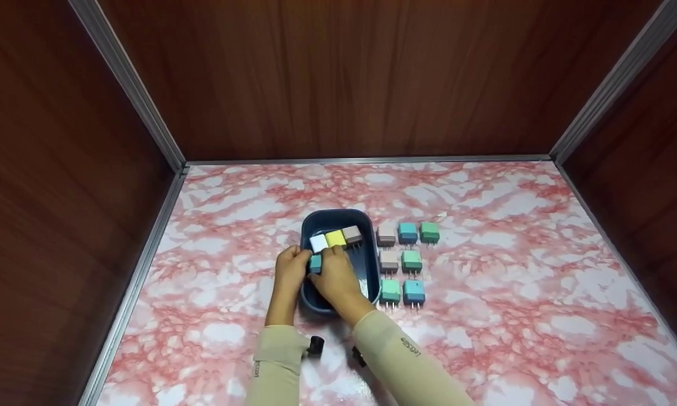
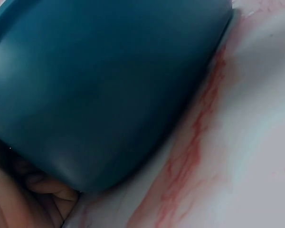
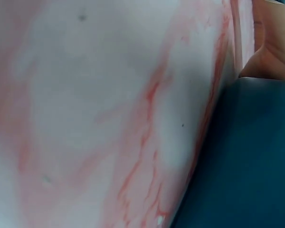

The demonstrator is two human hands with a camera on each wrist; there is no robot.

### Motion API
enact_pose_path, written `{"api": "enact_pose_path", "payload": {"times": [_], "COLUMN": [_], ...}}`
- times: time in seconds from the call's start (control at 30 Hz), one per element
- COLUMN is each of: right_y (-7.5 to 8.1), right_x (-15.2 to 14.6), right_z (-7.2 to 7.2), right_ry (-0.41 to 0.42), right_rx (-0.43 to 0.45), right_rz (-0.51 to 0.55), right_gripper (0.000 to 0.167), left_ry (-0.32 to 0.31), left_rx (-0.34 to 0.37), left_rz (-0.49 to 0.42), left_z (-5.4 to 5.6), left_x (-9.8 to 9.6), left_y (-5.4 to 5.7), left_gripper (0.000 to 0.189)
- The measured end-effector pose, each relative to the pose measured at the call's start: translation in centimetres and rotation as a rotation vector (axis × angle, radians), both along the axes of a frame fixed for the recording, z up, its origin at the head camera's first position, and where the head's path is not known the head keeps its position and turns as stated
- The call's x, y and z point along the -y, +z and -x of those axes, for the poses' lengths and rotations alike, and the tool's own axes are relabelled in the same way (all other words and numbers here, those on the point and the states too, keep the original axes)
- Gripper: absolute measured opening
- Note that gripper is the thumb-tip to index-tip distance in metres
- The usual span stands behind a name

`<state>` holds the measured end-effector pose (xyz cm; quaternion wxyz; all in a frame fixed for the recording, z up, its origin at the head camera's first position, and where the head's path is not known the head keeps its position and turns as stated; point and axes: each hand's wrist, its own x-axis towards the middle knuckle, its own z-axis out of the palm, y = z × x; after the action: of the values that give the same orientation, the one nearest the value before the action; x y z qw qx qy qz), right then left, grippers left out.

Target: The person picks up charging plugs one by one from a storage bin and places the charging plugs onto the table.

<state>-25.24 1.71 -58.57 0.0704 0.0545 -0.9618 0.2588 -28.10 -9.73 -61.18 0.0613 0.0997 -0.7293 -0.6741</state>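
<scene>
A dark blue bin (image 1: 374, 282) stands before me. Inside, toward its far end, a white charger plug (image 1: 318, 243), a yellow charger plug (image 1: 335, 238) and a greyish-pink charger plug (image 1: 352, 233) sit in a row. My right hand (image 1: 337, 276) reaches over the bin, thumb and fingers pinching a blue charger plug (image 1: 315, 264). At the left rim, my left hand (image 1: 291, 270) has its fingers curled at the other side of that same plug. The left wrist view shows curled fingers (image 2: 52, 190) beside the bin's outer wall (image 2: 109, 95); the plug is hidden there.
Right of the bin, several charger plugs stand in short rows, among them a pink plug (image 1: 386, 235), a blue plug (image 1: 414, 291) and a green plug (image 1: 429, 232). Brown wood panels (image 1: 338, 79) enclose the red-and-white marbled tabletop (image 1: 513, 254) at the back and sides.
</scene>
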Motion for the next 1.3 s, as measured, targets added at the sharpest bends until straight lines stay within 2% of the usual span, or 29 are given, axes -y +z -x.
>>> {"api": "enact_pose_path", "payload": {"times": [0.6,1.07,1.3], "right_y": [0.2,0.9,1.5], "right_x": [-0.2,-0.8,-1.3], "right_z": [-0.1,0.0,-0.2], "right_ry": [0.018,0.027,0.049], "right_rx": [-0.006,0.064,0.049], "right_rz": [0.009,0.058,0.074], "right_gripper": [0.046,0.048,0.052], "left_ry": [-0.003,-0.012,-0.024], "left_rx": [-0.009,0.004,-0.002], "left_rz": [-0.010,-0.022,0.002], "left_z": [0.0,-0.1,0.1], "left_x": [0.0,0.1,0.2], "left_y": [0.2,0.3,0.1], "left_gripper": [0.036,0.036,0.036]}}
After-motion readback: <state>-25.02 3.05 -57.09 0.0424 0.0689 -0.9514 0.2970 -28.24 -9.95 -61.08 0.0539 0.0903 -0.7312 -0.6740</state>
